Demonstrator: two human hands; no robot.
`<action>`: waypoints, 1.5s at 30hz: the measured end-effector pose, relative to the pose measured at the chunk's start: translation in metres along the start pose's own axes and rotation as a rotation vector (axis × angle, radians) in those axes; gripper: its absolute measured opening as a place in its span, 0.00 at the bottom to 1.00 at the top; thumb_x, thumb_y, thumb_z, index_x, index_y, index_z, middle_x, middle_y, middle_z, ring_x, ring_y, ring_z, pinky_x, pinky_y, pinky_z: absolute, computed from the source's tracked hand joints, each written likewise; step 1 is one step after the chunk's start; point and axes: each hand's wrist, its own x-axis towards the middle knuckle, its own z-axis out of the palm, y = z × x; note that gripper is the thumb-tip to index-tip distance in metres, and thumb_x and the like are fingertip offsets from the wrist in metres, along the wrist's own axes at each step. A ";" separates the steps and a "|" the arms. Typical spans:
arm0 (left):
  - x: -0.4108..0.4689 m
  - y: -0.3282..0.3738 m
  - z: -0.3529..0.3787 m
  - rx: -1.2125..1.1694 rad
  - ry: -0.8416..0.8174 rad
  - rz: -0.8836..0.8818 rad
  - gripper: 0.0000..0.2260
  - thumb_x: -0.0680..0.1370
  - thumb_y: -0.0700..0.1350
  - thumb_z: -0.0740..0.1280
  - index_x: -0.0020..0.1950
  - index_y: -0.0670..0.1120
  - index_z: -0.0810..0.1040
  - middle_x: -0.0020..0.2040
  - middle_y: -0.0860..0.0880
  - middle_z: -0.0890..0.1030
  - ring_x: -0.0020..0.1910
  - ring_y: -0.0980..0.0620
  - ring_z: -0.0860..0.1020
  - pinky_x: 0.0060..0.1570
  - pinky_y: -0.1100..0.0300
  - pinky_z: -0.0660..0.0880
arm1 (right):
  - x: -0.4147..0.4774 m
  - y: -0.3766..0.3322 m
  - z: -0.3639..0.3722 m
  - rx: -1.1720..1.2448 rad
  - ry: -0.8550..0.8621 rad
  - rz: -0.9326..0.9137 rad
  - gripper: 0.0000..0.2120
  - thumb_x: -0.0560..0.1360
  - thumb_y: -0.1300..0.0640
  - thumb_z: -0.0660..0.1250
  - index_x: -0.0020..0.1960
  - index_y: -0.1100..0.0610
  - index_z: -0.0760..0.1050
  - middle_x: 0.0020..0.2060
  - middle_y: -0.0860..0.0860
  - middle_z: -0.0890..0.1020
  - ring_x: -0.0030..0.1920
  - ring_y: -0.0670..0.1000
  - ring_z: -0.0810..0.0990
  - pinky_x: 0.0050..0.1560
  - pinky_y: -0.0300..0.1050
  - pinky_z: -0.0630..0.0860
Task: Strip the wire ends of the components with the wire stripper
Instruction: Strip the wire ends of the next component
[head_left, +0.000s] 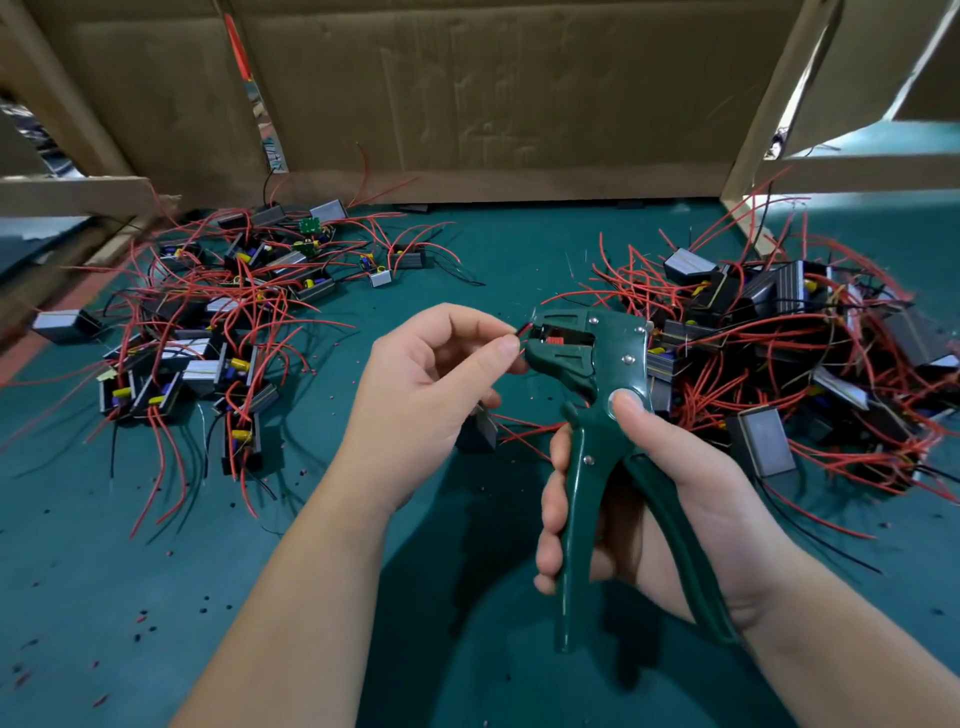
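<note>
- Bench (493, 249): green mat, cardboard walls (467, 93) behind and at the sides. We note small red and dark insulation offcuts (140, 618) scattered over the near left part.
- Right pile (779, 353): the bigger heap of components, dark boxes with tangled red leads, just beyond our right hand.
- Left pile (208, 322): a looser spread of the same components, well apart from the right pile. We cannot tell from here which pile is stripped.
- Wire stripper (592, 395): green, held upright at centre, head pointing left, handles spread.
- Right hand (649, 493): wrapped around both handles, thumb on the pivot area, not squeezed down.
- Left hand (441, 379): thumb and forefinger pinched closed on a red wire end (522, 330), right at the stripper's mouth. Its component (480, 428) seems to hang below, mostly hidden behind the hand.
- Handling, our judgement: the lead is thin, soft and springy, so we should pinch it close to the tip to stop it buckling on entry. The component looks light; its dangling weight should matter little. The conductor is probably fine and easily nicked, so a steady, full squeeze seems wise.
</note>
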 end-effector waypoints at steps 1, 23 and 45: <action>0.000 0.000 0.000 -0.028 -0.009 -0.009 0.06 0.77 0.35 0.66 0.43 0.45 0.77 0.34 0.51 0.83 0.30 0.59 0.76 0.33 0.68 0.73 | 0.000 0.000 0.000 0.019 -0.005 -0.007 0.21 0.69 0.41 0.66 0.44 0.60 0.78 0.36 0.63 0.79 0.35 0.62 0.81 0.39 0.56 0.79; -0.002 -0.009 0.010 0.165 -0.139 -0.119 0.07 0.81 0.38 0.61 0.45 0.48 0.72 0.39 0.54 0.80 0.29 0.56 0.78 0.34 0.60 0.75 | 0.000 -0.003 -0.003 0.031 0.065 -0.315 0.34 0.61 0.45 0.76 0.61 0.64 0.77 0.45 0.62 0.82 0.39 0.63 0.82 0.43 0.58 0.80; 0.001 -0.019 0.002 0.532 0.076 0.264 0.04 0.78 0.44 0.64 0.45 0.53 0.73 0.34 0.51 0.74 0.30 0.55 0.68 0.32 0.68 0.65 | 0.000 -0.004 -0.005 0.023 0.012 -0.069 0.30 0.56 0.48 0.77 0.52 0.64 0.80 0.40 0.64 0.79 0.38 0.66 0.81 0.41 0.60 0.79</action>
